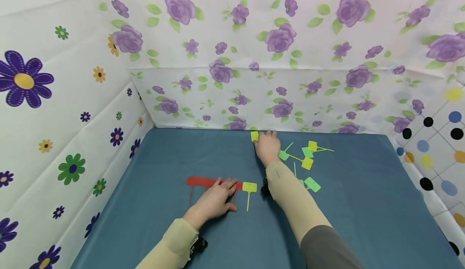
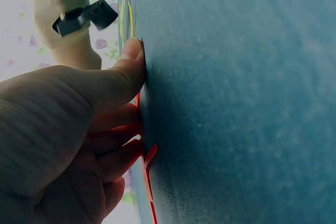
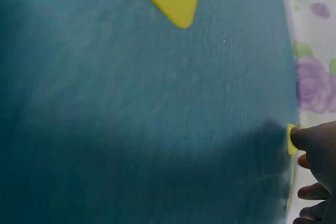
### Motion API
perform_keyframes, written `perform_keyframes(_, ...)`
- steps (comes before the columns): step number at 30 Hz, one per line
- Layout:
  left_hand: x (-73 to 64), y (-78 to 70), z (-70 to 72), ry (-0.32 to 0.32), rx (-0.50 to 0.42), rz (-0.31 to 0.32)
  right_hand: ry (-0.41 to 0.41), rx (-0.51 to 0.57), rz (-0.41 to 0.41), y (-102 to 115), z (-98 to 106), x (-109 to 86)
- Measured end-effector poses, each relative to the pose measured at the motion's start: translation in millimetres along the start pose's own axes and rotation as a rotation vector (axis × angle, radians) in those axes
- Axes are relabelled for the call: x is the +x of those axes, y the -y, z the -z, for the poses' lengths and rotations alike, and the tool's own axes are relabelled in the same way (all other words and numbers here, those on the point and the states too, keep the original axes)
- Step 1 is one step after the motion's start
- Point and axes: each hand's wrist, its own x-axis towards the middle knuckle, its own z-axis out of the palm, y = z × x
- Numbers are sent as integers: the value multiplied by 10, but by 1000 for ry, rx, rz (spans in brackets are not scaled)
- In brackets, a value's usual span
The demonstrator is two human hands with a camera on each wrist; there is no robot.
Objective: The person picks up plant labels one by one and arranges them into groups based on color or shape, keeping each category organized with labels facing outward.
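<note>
In the head view, my left hand (image 1: 214, 200) rests on a row of flat red tags (image 1: 197, 181) with thin tails; its fingers press them to the cloth and partly hide them. A yellow tag (image 1: 249, 187) lies at the row's right end, its tail pointing toward me. Farther back, my right hand (image 1: 268, 144) reaches to the cloth's rear edge, beside another yellow tag (image 1: 254, 136). The right wrist view shows the thumb touching this yellow tag (image 3: 292, 140). From the left wrist view, the left fingers are spread loosely over the red tags (image 2: 148, 177).
Right of my right forearm lie several loose green tags (image 1: 312, 184) and yellow tags (image 1: 307, 163), some overlapping. A blue cloth (image 1: 356, 204) covers the table. Flowered sheeting (image 1: 218, 71) rises behind it, with more patterned sheeting on both sides.
</note>
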Motion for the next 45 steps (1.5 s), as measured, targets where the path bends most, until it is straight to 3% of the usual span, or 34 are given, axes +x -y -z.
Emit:
perform_keyframes(13, 29, -36, -30, 8, 6, -26, 65, -112, -66, 4, -43, 148)
perform_keyframes(22, 17, -9, -12, 11, 14, -4, 231, -114, -120, 169, 39, 242)
perform_keyframes(32, 0, 6, 0, 19, 6, 10, 279, -124, -140, 246, 73, 246)
perform_keyframes(37, 0, -9, 4, 20, -1, 9, 242, -119, -142, 211, 79, 231)
perform_keyframes(45, 3, -4, 6, 13, -4, 12, 110, -189, -72, 210, 90, 168)
